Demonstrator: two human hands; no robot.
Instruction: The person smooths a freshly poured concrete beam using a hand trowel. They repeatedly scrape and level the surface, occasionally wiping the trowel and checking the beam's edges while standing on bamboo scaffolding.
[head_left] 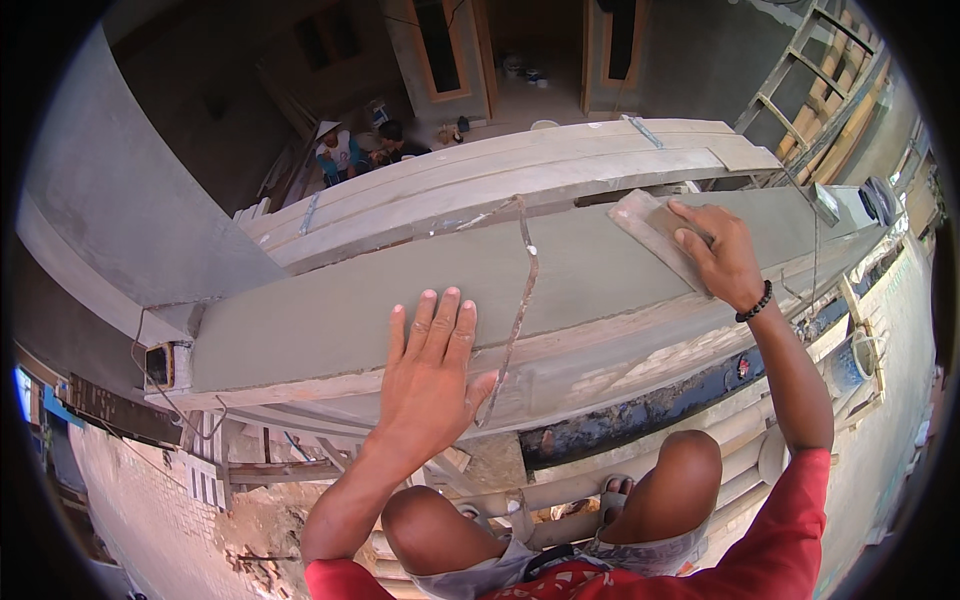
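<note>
Grey mortar flanked the bent rod. Right of it, our right hand gripped the float on the mortar; left of it, our left hand, fingers extended, held nothing.

This is a building site: smoothed grey cement, a ladder, bamboo poles, an unpainted pillar.

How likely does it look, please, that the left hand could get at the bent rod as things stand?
Very likely yes: the left hand looks empty with its fingers spread, the bent rod runs right beside its thumb, and nothing visible stands between them.
</note>
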